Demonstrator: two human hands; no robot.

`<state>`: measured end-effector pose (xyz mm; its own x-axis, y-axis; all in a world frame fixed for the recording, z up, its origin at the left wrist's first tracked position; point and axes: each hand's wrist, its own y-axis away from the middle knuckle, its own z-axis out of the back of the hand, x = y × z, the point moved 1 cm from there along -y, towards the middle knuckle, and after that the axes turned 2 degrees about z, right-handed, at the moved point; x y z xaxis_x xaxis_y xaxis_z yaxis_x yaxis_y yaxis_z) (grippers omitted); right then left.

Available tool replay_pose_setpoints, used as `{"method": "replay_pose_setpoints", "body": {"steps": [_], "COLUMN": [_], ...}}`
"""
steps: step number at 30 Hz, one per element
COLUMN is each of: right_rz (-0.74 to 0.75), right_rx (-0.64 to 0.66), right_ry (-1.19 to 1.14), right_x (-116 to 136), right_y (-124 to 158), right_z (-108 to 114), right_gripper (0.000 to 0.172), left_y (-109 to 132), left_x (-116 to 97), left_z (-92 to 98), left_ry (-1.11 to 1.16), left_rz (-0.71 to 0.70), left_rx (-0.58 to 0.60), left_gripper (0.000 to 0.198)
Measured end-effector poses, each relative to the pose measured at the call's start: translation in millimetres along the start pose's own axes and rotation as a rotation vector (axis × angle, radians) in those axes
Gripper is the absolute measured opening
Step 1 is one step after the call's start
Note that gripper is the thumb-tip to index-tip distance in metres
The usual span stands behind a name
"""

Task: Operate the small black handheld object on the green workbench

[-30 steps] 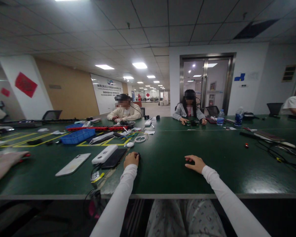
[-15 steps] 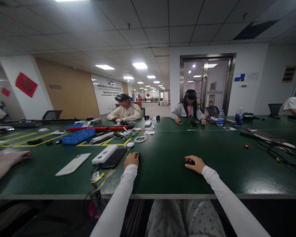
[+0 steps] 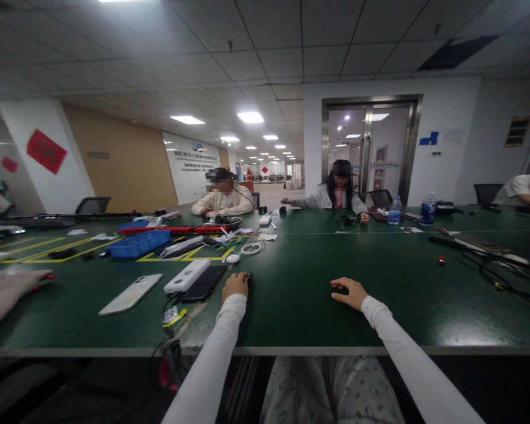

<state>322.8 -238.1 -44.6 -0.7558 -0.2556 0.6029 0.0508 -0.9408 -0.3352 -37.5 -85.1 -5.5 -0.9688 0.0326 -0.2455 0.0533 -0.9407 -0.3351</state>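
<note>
my left hand [image 3: 235,287] fisted over small dark piece [image 3: 249,277], which peeks out past my knuckles | my right hand [image 3: 351,293] cupped palm-down on green table [image 3: 300,312], gripping nothing I can see | piece lies well left of it; axis too small to tell

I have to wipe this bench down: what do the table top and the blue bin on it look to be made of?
Table: a dark green mat or laminate, smooth and semi-glossy, since the ceiling lights reflect softly on it. Blue bin: probably moulded plastic, judging by its even bright colour and thin rim. The view leaves both open.
</note>
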Motion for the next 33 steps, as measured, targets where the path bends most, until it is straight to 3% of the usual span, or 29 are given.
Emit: {"method": "replay_pose_setpoints", "body": {"steps": [33], "right_rz": [-0.017], "right_rx": [0.041], "right_ry": [0.022], "right_x": [1.5], "right_y": [-0.2], "right_z": [1.4], "right_gripper": [0.041], "left_y": [13.4], "left_x": [-11.6], "left_z": [13.2], "left_ry": [-0.048], "left_rz": [-0.008], "left_rx": [-0.085], "left_gripper": [0.023]}}
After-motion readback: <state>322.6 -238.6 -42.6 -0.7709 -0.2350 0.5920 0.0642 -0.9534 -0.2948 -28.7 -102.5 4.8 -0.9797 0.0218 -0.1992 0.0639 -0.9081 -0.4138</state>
